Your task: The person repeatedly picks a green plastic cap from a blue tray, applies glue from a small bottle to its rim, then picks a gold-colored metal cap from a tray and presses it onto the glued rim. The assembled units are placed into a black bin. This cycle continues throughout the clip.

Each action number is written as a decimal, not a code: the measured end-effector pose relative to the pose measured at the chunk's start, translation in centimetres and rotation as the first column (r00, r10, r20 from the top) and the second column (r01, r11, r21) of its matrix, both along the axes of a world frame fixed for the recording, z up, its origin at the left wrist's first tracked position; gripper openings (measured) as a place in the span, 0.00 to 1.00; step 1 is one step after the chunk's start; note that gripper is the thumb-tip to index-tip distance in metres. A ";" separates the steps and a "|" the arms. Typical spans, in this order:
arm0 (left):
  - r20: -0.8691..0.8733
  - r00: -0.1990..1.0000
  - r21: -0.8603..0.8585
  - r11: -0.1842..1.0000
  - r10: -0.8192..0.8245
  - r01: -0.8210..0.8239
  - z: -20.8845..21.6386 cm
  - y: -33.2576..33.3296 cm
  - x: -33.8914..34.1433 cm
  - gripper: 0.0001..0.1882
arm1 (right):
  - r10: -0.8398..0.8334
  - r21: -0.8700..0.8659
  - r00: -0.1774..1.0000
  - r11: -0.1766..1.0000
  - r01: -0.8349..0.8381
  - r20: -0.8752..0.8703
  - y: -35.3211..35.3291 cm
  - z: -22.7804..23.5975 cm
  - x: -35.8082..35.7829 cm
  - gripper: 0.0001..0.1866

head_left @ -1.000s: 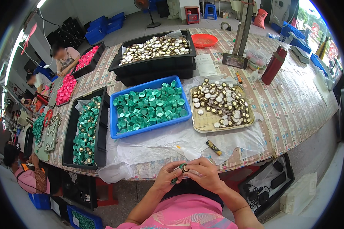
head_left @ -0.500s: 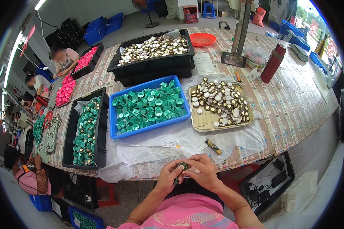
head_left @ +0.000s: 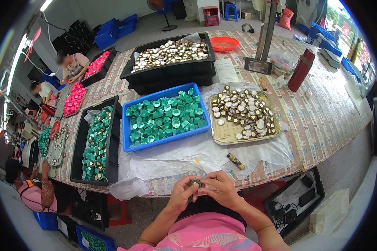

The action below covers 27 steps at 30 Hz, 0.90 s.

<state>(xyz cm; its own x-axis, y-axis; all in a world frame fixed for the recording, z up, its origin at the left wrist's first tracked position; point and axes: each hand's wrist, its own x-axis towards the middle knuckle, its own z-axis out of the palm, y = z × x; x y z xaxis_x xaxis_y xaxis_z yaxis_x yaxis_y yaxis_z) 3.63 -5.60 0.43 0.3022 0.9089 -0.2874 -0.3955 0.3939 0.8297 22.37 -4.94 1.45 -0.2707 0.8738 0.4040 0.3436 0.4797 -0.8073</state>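
Observation:
In front of my body at the table's near edge, my left hand (head_left: pixel 181 195) is closed round a green fluted cup (head_left: pixel 195 183); more green shows beneath its fingers. My right hand (head_left: pixel 222 188) is pinched right beside that cup, and what lies between its fingertips is hidden. Ahead stands a blue tray (head_left: pixel 132 144) of green fluted cups (head_left: pixel 171 113). To its right, a shallow beige tray (head_left: pixel 224 136) holds a pile of round dark-rimmed discs (head_left: pixel 243 111), some white-faced and some gold. A black tray (head_left: pixel 109 178) on the left contains green cups, several with gold discs in them.
Large stacked black trays (head_left: pixel 167 79) of discs stand behind. A black-and-gold tube (head_left: pixel 235 161) lies on white paper (head_left: pixel 171 165) near my hands. Farther right are a phone (head_left: pixel 258 65) by a metal post and a red flask (head_left: pixel 301 70). Other people (head_left: pixel 37 194) sit along the left.
The cup in my left hand has turned slightly, and my fingers have shifted on it. My right fingers stay close beside it. The whole view has moved a little.

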 end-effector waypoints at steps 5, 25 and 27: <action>-0.193 0.906 0.148 0.924 0.376 -0.352 1.9 2.2 -5.6 0.12 | 0.005 -0.029 1.000 1.000 -0.005 -0.006 -0.3 -0.8 0.3 0.09; 0.161 0.558 0.017 0.563 0.814 -0.826 4.7 6.9 -25.0 0.14 | -0.186 0.127 0.982 0.976 0.179 0.040 1.8 -0.6 1.1 0.08; 0.442 0.632 -0.202 0.757 0.637 -0.622 3.8 6.5 -21.2 0.14 | -0.266 0.200 0.960 0.948 0.246 0.082 3.2 -0.6 1.5 0.10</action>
